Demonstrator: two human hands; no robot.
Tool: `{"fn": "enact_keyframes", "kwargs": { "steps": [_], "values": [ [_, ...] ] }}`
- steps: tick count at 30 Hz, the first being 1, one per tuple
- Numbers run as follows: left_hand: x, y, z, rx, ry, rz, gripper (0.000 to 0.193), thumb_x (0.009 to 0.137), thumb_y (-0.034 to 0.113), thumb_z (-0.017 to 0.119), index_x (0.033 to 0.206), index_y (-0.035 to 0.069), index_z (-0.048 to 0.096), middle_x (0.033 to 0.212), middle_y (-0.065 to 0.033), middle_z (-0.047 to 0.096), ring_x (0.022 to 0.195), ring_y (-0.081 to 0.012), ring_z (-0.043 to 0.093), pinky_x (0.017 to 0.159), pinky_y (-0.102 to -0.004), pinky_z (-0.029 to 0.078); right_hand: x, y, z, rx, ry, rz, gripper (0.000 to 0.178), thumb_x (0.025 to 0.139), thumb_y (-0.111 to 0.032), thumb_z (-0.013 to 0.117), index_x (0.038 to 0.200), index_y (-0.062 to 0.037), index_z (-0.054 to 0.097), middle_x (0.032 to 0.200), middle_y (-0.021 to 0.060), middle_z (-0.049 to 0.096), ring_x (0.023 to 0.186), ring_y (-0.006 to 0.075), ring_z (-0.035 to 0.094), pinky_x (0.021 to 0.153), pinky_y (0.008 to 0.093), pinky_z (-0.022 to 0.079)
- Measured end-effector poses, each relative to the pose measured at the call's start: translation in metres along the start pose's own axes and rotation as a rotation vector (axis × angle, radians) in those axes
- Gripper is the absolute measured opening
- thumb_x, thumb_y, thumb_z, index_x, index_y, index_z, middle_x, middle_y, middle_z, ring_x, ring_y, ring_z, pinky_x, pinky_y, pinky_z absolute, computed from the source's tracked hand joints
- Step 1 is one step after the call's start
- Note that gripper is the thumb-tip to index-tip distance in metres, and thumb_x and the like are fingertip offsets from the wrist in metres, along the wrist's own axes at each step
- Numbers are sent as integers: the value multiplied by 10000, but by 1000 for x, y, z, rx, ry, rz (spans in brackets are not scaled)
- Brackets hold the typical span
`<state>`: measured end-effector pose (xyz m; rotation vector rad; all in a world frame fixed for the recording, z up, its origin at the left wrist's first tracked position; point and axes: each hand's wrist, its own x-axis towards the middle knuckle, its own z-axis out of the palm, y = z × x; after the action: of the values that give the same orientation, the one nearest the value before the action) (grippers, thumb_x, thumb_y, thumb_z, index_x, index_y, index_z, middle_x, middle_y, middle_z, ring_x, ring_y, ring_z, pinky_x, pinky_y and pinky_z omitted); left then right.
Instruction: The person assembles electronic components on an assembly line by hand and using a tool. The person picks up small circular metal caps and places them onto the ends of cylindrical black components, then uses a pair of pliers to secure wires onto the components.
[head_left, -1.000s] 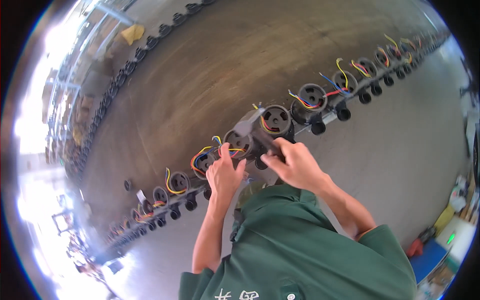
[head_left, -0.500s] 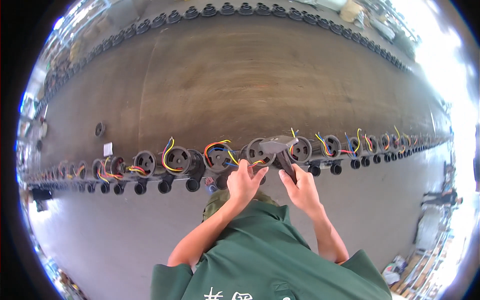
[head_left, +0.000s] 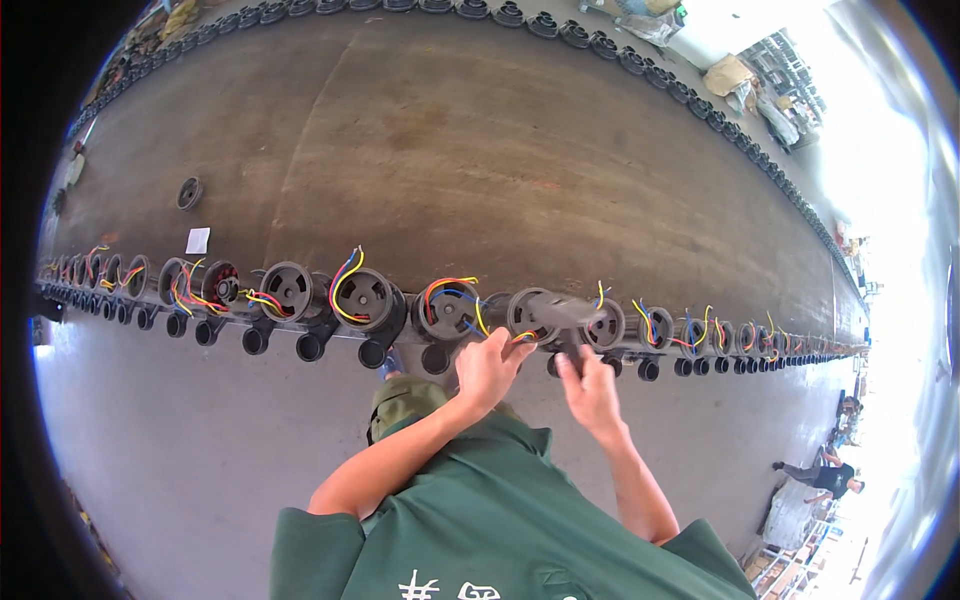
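Right hand (head_left: 592, 388) has the hammer (head_left: 563, 312) in curled fingers, probably for control, while left hand (head_left: 486, 372), can't tell if pinching, maybe keeps the wires (head_left: 523, 337) by its fingertips clear.

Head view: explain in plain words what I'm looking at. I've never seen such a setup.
There's no machine at work here, just a person working bare-handed. The picture comes from a wide fisheye camera on their head, looking down, so straight edges bend. Dark round housings line the near edge of the brown table, many with coloured wires. A white paper and a loose ring lie farther in. The right hand grips a hammer, blurred; the left hand is at some wires.
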<state>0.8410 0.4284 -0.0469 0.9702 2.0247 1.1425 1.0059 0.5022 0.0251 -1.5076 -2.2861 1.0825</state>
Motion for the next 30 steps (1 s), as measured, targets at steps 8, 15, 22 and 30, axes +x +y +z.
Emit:
{"fn": "enact_keyframes", "kwargs": {
  "steps": [8,15,22,30],
  "values": [
    [3,-1,-5,-5,-35,-37,537,884,506,775,699,52,556,580,-135,596,571,-376,588,564,-461,448,2,-23,-28,168,-65,221,365,1019,-335,632,909,13,642,680,61,637,627,160,582,608,357,479],
    [3,4,-3,-71,-53,-88,533,862,478,804,685,33,570,567,-140,579,519,-345,544,554,-447,438,5,13,7,-39,15,3,372,1033,-327,608,928,30,599,661,200,623,593,288,614,605,440,478],
    [2,0,-6,-100,-35,-131,506,837,470,825,706,26,621,605,-131,584,568,-312,562,590,-440,448,14,-32,-35,152,-132,104,383,1054,-367,581,859,-37,585,677,-30,556,583,56,496,505,260,401],
    [3,4,-3,-91,-78,-125,424,840,437,824,773,43,681,654,-121,635,615,-304,613,615,-429,472,5,29,22,-35,86,-20,361,1038,-312,595,922,29,613,696,240,642,687,462,657,608,467,478]
  ]
}}
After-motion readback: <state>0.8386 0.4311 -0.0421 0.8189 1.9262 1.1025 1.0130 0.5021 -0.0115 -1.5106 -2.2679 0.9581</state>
